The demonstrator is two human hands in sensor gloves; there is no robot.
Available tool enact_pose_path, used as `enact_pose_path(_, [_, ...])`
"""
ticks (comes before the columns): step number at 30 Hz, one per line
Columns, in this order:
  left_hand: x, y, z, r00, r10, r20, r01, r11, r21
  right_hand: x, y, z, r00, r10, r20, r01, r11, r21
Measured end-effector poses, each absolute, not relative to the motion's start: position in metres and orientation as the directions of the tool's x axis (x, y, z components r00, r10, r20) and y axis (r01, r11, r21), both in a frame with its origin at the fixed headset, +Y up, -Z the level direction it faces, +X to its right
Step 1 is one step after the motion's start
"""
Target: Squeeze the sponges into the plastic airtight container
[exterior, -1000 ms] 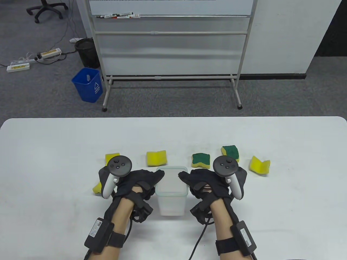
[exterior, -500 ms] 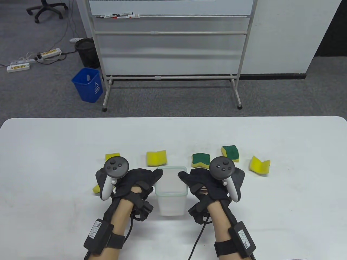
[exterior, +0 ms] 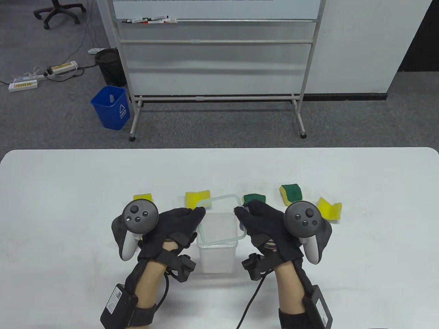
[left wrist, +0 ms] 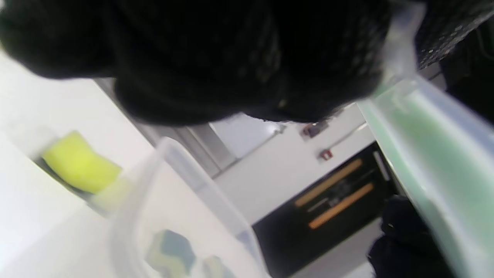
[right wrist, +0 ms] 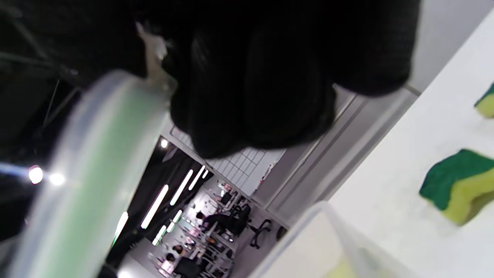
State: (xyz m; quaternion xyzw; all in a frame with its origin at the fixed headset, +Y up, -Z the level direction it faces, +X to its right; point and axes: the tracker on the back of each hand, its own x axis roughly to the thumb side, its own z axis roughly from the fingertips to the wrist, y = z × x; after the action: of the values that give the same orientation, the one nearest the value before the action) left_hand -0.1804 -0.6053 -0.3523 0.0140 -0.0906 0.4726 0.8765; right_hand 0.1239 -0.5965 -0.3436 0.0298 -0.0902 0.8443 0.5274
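Note:
A clear plastic container (exterior: 217, 258) stands on the white table between my hands. Both hands hold its lid (exterior: 223, 197), clear with a green seal, just above the open container. My left hand (exterior: 192, 216) grips the lid's left edge and my right hand (exterior: 245, 210) its right edge. The lid also shows in the left wrist view (left wrist: 432, 162) and the right wrist view (right wrist: 88, 185). Several sponges lie in a row behind the container: yellow ones (exterior: 143, 197) (exterior: 196, 198) (exterior: 330, 207) and green-topped ones (exterior: 254, 198) (exterior: 291, 192).
The table (exterior: 68, 205) stretches wide on both sides. Off the table beyond its far edge stand a whiteboard frame (exterior: 216, 99) and a blue bin (exterior: 111, 108).
The lid, which sat closed on the container, has come off and risen in both hands. Both hands have moved up and slightly outward; the left hand now hides the near-left yellow sponge.

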Motion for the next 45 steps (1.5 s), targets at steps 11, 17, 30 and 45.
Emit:
enact_pose_path(11, [-0.247, -0.620, -0.353, 0.763, 0.641, 0.077, -0.642, 0.741, 0.197, 0.225, -0.654, -0.365, -0.336, 0.927, -0.169, -0.916, -0.363, -0.170])
enact_pose_path(17, [-0.275, -0.674, -0.358, 0.924, 0.379, -0.055, -0.360, 0.908, 0.214, 0.240, -0.720, -0.366, -0.548, 0.745, -0.379, -0.776, -0.622, -0.100])
enact_pose_path(30, [-0.282, -0.727, -0.372, 0.990, 0.012, -0.139, -0.026, 0.995, -0.096, 0.209, -0.756, -0.371, -0.797, 0.394, -0.458, -0.454, -0.891, 0.023])
enact_pose_path(45, [-0.291, -0.748, -0.381, 0.985, -0.051, -0.165, 0.025, 0.987, -0.158, 0.194, -0.750, -0.371, -0.882, 0.086, -0.464, -0.195, -0.962, 0.191])
